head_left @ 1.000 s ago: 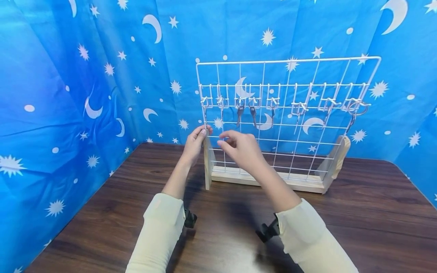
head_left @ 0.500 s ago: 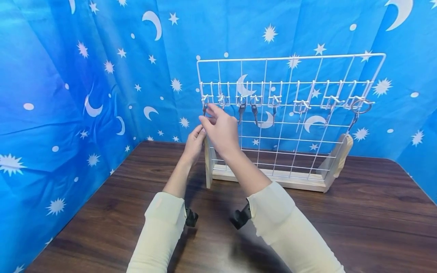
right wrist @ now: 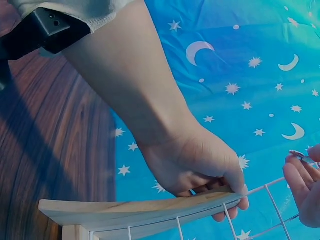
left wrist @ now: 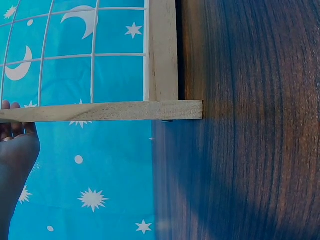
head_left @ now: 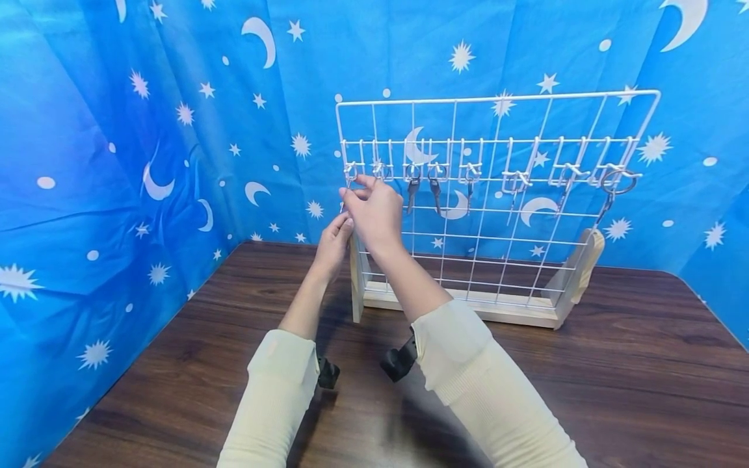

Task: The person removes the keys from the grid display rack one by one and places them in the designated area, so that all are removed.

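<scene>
The bench (head_left: 614,377) carries a wire rack (head_left: 456,307). The left hand (head_left: 335,246) grips the rack's left side post (left wrist: 120,109) near its top, fingers curled round it, forearm reaching forward. The right hand (head_left: 377,211), raised just above, pinches a key (right wrist: 302,157) between thumb and fingers. The key is just below the leftmost hook (head_left: 350,168); whether it hangs free is unclear. The step in hand appears to be positioning the key; the next move likely calls for a steady rack and fine fingertip control.

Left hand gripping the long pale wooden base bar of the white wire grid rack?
No: in the left wrist view, the left hand grips the pale wooden side upright, apart from the base bar.
</scene>
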`<state>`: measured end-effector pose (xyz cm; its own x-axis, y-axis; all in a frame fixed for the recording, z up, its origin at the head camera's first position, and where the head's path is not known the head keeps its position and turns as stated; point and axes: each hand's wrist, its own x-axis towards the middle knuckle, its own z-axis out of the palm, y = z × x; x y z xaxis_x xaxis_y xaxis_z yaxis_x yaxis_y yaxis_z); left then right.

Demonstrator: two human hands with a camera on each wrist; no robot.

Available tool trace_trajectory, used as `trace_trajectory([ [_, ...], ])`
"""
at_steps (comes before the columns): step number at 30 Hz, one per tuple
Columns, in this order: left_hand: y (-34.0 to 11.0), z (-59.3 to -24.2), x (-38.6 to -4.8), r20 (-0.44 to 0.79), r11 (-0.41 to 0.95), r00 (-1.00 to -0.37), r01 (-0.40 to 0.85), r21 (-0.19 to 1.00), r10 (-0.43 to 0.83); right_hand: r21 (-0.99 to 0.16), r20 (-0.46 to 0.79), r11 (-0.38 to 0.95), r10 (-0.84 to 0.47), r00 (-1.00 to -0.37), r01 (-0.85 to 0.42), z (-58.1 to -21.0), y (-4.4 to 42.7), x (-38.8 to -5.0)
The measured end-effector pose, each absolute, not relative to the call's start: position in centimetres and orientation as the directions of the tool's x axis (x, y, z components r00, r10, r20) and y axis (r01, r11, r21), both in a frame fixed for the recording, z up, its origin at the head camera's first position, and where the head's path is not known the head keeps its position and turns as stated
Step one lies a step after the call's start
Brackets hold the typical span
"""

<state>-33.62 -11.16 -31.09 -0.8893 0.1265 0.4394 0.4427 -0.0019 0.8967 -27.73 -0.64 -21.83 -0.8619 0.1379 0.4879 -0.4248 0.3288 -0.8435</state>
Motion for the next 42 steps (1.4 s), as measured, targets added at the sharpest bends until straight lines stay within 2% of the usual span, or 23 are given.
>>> trace_trajectory([
  [11,-11.2,-31.1,-33.6,0.446,0.018,-0.887,0.451,0.892,0.118,-0.842,0.533,0.193,0.145,-0.834,-0.504,-21.8,-0.6,-27.5],
  [19,-11.0,-31.0,-33.8,0.457,-0.029,-0.881,0.457,0.889,0.122,-0.818,0.575,0.174,0.192,-0.796,-0.549,-21.5,-0.3,-26.6],
  [30,-11.0,-31.1,-33.9,0.444,-0.048,-0.890,0.441,0.896,0.108,-0.839,0.541,0.052,0.187,-0.820,-0.541,-22.3,0.5,-25.5],
  [42,-11.0,-31.1,-33.8,0.425,-0.029,-0.900,0.424,0.905,0.095,-0.912,0.401,-0.016,0.186,-0.897,-0.411,-24.3,2.4,-24.0],
])
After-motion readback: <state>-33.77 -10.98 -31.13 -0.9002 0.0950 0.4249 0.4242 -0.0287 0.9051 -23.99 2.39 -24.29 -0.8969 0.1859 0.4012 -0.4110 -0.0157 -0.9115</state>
